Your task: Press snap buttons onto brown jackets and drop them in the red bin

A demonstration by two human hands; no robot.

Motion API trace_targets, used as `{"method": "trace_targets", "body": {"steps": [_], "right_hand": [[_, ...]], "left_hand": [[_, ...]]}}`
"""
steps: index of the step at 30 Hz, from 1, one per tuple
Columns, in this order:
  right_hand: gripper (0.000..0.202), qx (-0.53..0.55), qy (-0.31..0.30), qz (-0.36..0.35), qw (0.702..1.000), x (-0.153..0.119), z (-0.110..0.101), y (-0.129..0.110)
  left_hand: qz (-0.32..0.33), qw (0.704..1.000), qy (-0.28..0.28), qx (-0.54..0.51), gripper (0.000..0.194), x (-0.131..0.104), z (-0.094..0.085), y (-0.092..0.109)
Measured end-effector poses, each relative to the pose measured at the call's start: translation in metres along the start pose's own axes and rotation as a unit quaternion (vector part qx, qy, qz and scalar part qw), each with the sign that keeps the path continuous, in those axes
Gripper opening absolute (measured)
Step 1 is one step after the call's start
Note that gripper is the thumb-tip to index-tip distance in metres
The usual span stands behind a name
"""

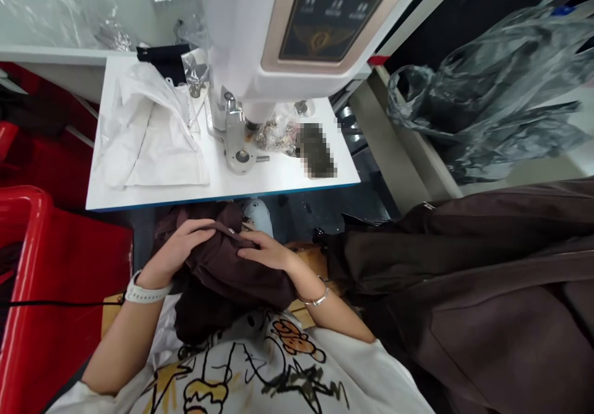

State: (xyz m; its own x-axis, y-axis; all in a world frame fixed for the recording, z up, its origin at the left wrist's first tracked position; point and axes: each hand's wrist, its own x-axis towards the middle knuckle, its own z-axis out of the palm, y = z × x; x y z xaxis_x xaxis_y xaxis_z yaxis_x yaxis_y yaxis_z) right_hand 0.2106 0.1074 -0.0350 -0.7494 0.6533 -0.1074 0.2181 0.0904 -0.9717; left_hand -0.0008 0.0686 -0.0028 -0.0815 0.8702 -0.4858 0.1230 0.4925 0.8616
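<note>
the white surface [283, 173] stands beyond the dark brown garment [218, 268], bunched near the person's body. left hand [188, 241] and right hand [266, 251] grasp its edge; a loosened grip could let slack folds slip.

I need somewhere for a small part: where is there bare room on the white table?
In front, between the spring and the blue edge, and in the gap between the white material and the metal base. Crowded under the white machine, around the bagged metal pieces. Left hand, right hand and brown cloth crowd the space below.
</note>
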Motion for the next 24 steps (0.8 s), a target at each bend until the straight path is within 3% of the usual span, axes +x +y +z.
{"method": "trace_targets", "body": {"steps": [2, 4, 7, 9, 12, 17, 20, 24], "right_hand": [[0.018, 0.025, 0.023, 0.004, 0.999, -0.001, -0.002, -0.009], [0.022, 0.040, 0.105, 0.005, 0.994, -0.002, -0.005, -0.023], [0.024, 0.029, 0.297, -0.009, 0.955, -0.004, -0.003, -0.049], [0.024, 0.019, 0.369, -0.019, 0.929, -0.005, 0.005, -0.062], [0.025, 0.048, 0.342, -0.028, 0.938, -0.007, 0.018, -0.071], [0.024, 0.084, 0.237, 0.006, 0.968, -0.013, 0.013, -0.068], [0.019, 0.066, 0.185, -0.003, 0.981, -0.018, -0.005, -0.070], [0.013, 0.028, 0.253, -0.011, 0.967, -0.022, -0.025, -0.072]], "left_hand": [[0.033, 0.997, -0.027, 0.068, 0.033, -0.003, -0.008, 0.009], [0.097, 0.983, -0.015, 0.157, 0.030, -0.013, -0.008, 0.016], [0.249, 0.923, 0.159, 0.248, 0.024, -0.036, 0.009, 0.028], [0.317, 0.889, 0.198, 0.266, 0.028, -0.048, 0.024, 0.033], [0.318, 0.902, 0.095, 0.275, 0.037, -0.050, 0.038, 0.035], [0.241, 0.938, -0.044, 0.246, 0.017, -0.042, 0.033, 0.035], [0.293, 0.908, -0.106, 0.281, 0.016, -0.054, 0.029, 0.041], [0.379, 0.830, -0.212, 0.351, 0.015, -0.078, 0.025, 0.053]]}}
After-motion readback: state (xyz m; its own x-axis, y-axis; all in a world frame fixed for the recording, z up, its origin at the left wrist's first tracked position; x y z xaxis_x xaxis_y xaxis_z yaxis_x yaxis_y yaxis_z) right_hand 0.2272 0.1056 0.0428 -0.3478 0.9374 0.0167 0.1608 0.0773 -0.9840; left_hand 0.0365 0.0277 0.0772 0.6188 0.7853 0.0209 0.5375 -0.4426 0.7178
